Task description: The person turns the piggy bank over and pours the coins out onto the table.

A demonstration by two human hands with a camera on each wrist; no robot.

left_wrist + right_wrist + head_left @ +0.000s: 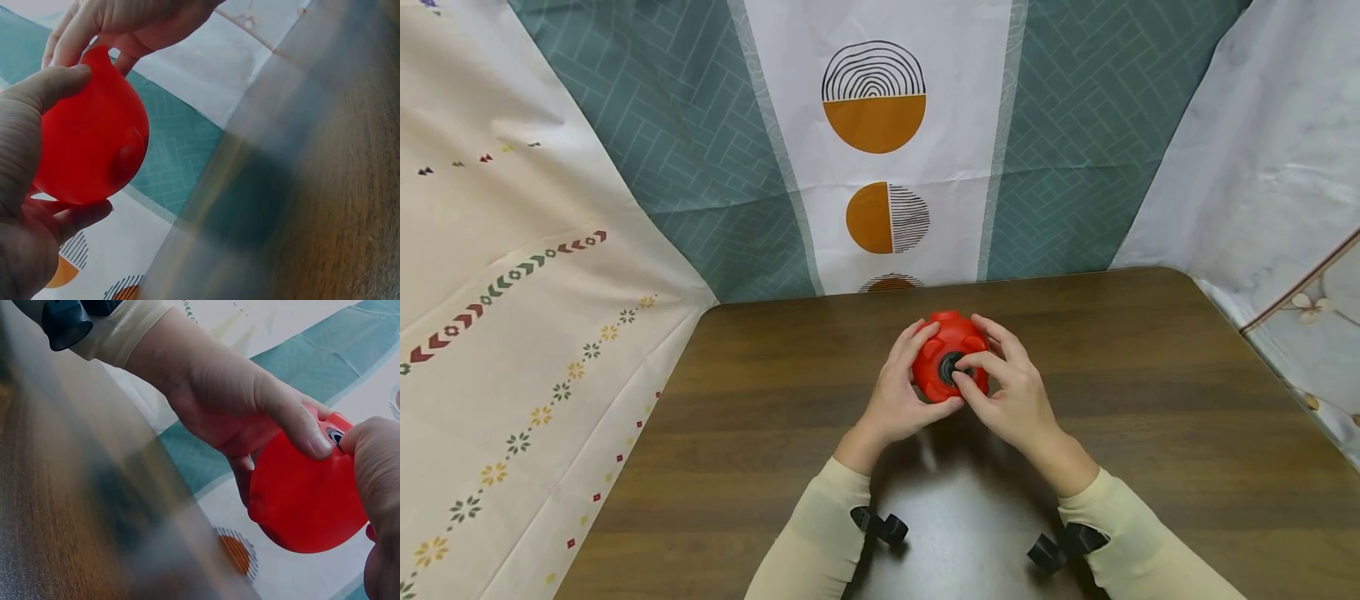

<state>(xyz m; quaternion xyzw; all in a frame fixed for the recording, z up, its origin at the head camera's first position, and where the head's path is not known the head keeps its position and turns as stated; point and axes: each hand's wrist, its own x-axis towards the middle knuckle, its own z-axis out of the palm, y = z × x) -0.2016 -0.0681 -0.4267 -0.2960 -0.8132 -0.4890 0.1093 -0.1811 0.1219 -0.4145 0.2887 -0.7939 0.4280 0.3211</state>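
Observation:
A red, rounded, knobbed ball (951, 337) with a black round piece (948, 367) at its centre is held up over the table between both hands. The left hand (897, 393) grips it from the left, fingers along the far side and thumb at the near edge. On the right, the right hand (1017, 398) brings its thumb and index finger together at the black centre, while its other fingers curl around the rim. The ball's smooth, bulging side (94, 144) shows in the left wrist view. In the right wrist view, the thumb (375, 450) partly covers the black piece.
A brown wood-grain table (760, 467) spreads under the hands, with a bright reflection near its front. Patterned cloths (880, 167) hang behind it and at both sides. Black devices (880, 527) are strapped on both sleeves.

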